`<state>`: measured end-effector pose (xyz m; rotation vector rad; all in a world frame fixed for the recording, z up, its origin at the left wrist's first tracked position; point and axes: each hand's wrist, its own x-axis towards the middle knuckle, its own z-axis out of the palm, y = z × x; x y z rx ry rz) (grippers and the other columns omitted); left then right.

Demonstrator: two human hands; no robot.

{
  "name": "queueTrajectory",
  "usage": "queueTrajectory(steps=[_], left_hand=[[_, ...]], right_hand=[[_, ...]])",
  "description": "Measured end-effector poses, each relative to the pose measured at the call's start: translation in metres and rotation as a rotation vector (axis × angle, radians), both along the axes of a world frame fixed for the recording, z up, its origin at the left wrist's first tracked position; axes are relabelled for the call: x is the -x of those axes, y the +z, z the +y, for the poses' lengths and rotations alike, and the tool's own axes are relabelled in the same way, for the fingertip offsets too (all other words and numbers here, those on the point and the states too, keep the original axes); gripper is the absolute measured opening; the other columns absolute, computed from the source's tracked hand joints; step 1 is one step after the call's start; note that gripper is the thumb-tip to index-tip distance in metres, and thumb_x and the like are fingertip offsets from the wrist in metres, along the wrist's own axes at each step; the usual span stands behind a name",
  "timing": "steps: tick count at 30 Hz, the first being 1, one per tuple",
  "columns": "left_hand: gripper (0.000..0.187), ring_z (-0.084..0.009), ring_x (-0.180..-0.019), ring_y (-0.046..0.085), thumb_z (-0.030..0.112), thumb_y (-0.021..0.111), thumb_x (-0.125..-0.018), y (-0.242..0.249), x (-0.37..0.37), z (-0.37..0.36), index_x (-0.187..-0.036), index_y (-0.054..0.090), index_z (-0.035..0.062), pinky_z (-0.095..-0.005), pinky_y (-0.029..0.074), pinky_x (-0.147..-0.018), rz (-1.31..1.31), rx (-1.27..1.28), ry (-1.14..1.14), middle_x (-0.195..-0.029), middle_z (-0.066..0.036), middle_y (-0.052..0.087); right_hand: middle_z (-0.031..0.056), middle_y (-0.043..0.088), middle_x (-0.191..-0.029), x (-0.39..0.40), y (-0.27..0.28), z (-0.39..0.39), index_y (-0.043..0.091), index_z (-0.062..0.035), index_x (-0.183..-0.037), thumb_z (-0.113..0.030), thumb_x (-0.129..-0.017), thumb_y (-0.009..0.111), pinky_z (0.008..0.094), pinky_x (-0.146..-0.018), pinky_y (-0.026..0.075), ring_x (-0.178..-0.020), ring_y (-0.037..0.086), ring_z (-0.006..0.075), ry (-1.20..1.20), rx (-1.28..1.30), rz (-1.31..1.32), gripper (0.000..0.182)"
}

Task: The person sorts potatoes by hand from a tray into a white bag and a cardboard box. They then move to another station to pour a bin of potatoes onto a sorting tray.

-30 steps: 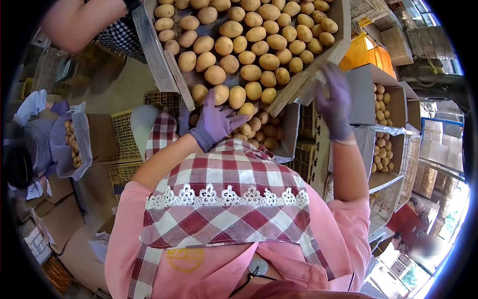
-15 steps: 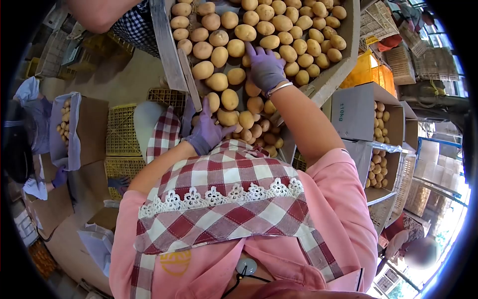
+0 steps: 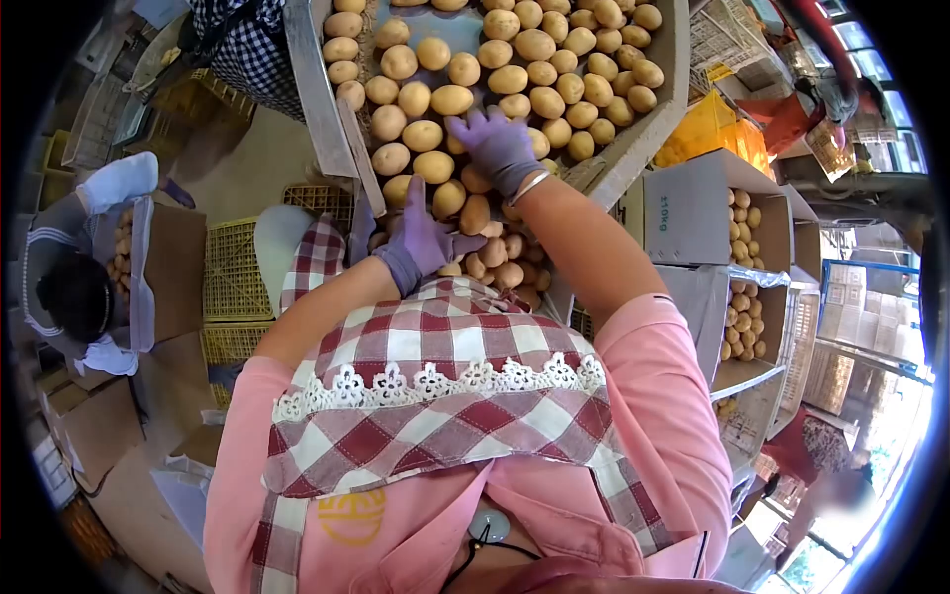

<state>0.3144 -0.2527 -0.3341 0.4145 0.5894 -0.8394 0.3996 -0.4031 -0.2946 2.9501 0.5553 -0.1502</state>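
Many round, yellow-brown potatoes (image 3: 451,100) lie on a sloping, wood-sided sorting tray (image 3: 633,163) in front of me. My right hand (image 3: 500,150), in a purple glove, rests among the potatoes near the lower end of the tray, fingers spread and touching some of them. Nearer to my body is my left hand (image 3: 418,240), also gloved, with its fingers apart beside the tray's lower opening. One of its fingers points up against a potato (image 3: 398,190). Below the opening, between my hands and my apron, a heap of potatoes (image 3: 508,273) lies partly hidden.
Cardboard boxes of potatoes (image 3: 744,322) stand to my right, beside an orange crate (image 3: 717,134). At left are yellow plastic crates (image 3: 240,269) and a lined box (image 3: 168,267), with a co-worker (image 3: 69,287) bent over it. Another person's checked apron (image 3: 252,59) is beyond the tray.
Several potatoes have moved down the tray, baring some of its surface at the top. My right hand has shifted slightly left and down. My left hand has moved slightly, its finger now raised.
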Motion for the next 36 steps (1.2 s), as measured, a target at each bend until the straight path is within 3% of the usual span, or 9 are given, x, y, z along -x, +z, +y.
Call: queueTrajectory(steps=[2, 6, 9, 11, 17, 22, 26, 29, 36], left_hand=[[0.112, -0.0495, -0.134, 0.028, 0.077, 0.048, -0.078, 0.016, 0.0, -0.005, -0.149, 0.006, 0.0004, -0.0551, 0.033, -0.109, 0.083, 0.013, 0.067, -0.151, -0.026, 0.019], [0.111, -0.0477, -0.137, 0.021, 0.073, 0.053, -0.079, 0.008, -0.002, 0.001, -0.15, 0.001, 0.0053, -0.0505, 0.034, -0.11, 0.145, 0.136, 0.084, -0.153, -0.022, 0.009], [0.108, -0.0479, -0.136, 0.022, 0.069, 0.057, -0.079, -0.003, -0.005, 0.003, -0.15, 0.003, 0.0072, -0.0486, 0.035, -0.11, 0.162, 0.214, 0.09, -0.153, -0.02, 0.01], [0.107, -0.0478, -0.136, 0.023, 0.068, 0.057, -0.079, 0.005, -0.006, -0.001, -0.15, 0.005, 0.0071, -0.0509, 0.034, -0.11, 0.228, 0.188, 0.136, -0.152, -0.02, 0.011], [0.103, -0.0472, -0.136, 0.024, 0.068, 0.055, -0.081, 0.009, -0.004, -0.003, -0.149, 0.008, 0.0065, -0.0571, 0.037, -0.106, 0.189, 0.23, 0.156, -0.151, -0.022, 0.015], [0.103, -0.0469, -0.136, 0.025, 0.071, 0.052, -0.081, 0.027, -0.005, -0.004, -0.149, 0.01, 0.0062, -0.0558, 0.036, -0.107, 0.27, 0.073, 0.138, -0.151, -0.022, 0.018], [0.101, -0.0503, -0.129, 0.036, 0.078, 0.046, -0.078, 0.004, 0.007, 0.013, -0.149, 0.016, 0.0134, -0.0527, 0.037, -0.107, 0.006, -0.01, -0.024, -0.152, -0.02, 0.02], [0.101, -0.0499, -0.129, 0.036, 0.078, 0.045, -0.079, 0.007, 0.01, 0.011, -0.15, 0.016, 0.0126, -0.0524, 0.038, -0.107, 0.04, -0.025, 0.04, -0.153, -0.019, 0.017], [0.099, -0.0422, -0.135, 0.031, 0.078, 0.048, -0.078, -0.007, 0.013, 0.013, -0.15, 0.016, 0.0178, -0.0559, 0.04, -0.103, 0.022, -0.106, 0.122, -0.152, -0.017, 0.018]], right_hand=[[0.0034, 0.059, -0.111, 0.001, -0.009, -0.003, 0.054, -0.0236, -0.114, -0.022, -0.085, 0.059, 0.0447, -0.072, 0.053, -0.107, 0.056, 0.0277, 0.044, -0.068, -0.125, 0.03], [0.0021, 0.063, -0.097, 0.028, 0.034, -0.032, 0.062, -0.0193, -0.098, -0.018, -0.082, 0.06, 0.042, -0.066, 0.054, -0.09, 0.062, 0.0265, -0.119, -0.424, -0.41, 0.016], [0.0127, 0.067, -0.098, 0.083, 0.065, -0.107, 0.063, -0.0077, -0.113, -0.003, -0.081, 0.064, 0.0353, -0.076, 0.052, -0.091, 0.065, 0.0286, -0.113, -0.729, -0.756, 0.033], [0.015, 0.066, -0.111, 0.149, 0.066, -0.208, 0.061, 0.0011, -0.119, 0.002, -0.085, 0.062, 0.031, -0.088, 0.052, -0.099, 0.065, 0.0216, -0.442, -0.6, -0.831, 0.034], [0.0241, 0.064, -0.113, 0.39, 0.122, -0.331, 0.055, 0.0019, -0.127, -0.022, -0.086, 0.064, 0.0414, -0.09, 0.049, -0.104, 0.062, 0.0372, -1.348, 0.19, -0.552, 0.048], [0.0163, 0.064, -0.116, 0.232, 0.09, -0.215, 0.06, 0.0001, -0.12, -0.004, -0.083, 0.065, 0.036, -0.093, 0.048, -0.104, 0.062, 0.03, -0.537, -0.34, -0.769, 0.037], [0.0148, 0.066, -0.107, 0.089, 0.056, -0.082, 0.063, -0.0043, -0.113, -0.023, -0.081, 0.066, 0.0385, -0.09, 0.049, -0.102, 0.062, 0.0333, -0.124, -0.541, -0.557, 0.037], [0.0157, 0.052, -0.129, 0.035, 0.027, -0.015, 0.057, -0.0173, -0.123, -0.045, -0.077, 0.068, 0.0436, -0.087, 0.048, -0.109, 0.059, 0.033, -0.267, -0.25, -0.024, 0.054], [0.0145, 0.054, -0.114, 0.029, 0.032, 0.007, 0.059, -0.0248, -0.116, -0.049, -0.073, 0.069, 0.0456, -0.085, 0.047, -0.101, 0.061, 0.0323, -0.288, -0.125, 0.133, 0.05]])
